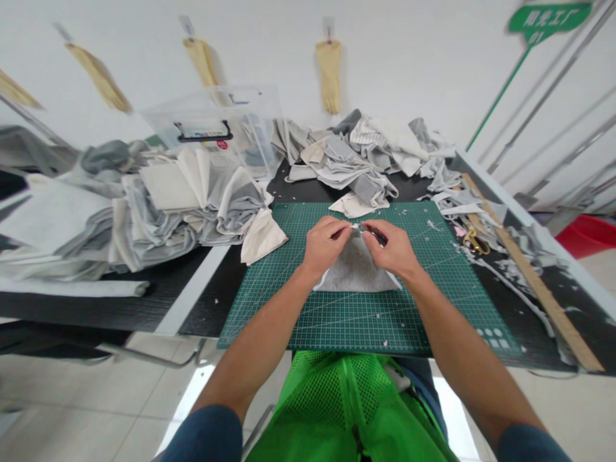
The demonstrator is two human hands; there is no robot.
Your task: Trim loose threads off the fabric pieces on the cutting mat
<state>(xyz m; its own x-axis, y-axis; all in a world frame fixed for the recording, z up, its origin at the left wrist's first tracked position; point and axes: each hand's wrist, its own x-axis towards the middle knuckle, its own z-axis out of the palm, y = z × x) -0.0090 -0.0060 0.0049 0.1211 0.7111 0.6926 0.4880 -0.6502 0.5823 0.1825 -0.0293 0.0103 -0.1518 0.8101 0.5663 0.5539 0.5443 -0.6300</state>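
A grey cloth piece (359, 268) with pale edges lies on the green cutting mat (283, 308), its top end raised between my hands. My left hand (327, 242) is closed, pinching the cloth's white tip between thumb and forefinger. Close beside it, my right hand (391, 247) is closed around a small dark tool (381, 237) at the same tip. Fingers cover most of that tool, so I cannot make out its kind. Just beyond the hands, a cream cloth scrap (359, 205) rests at the mat's far edge.
Heaped grey and cream cloths (158, 199) cover the left side; another cloth pile (356, 157) lies behind the mat. A clear plastic box (255, 128) stands at the back left. To the right are gold-handled scissors (474, 242), a wooden ruler (534, 282) and scraps.
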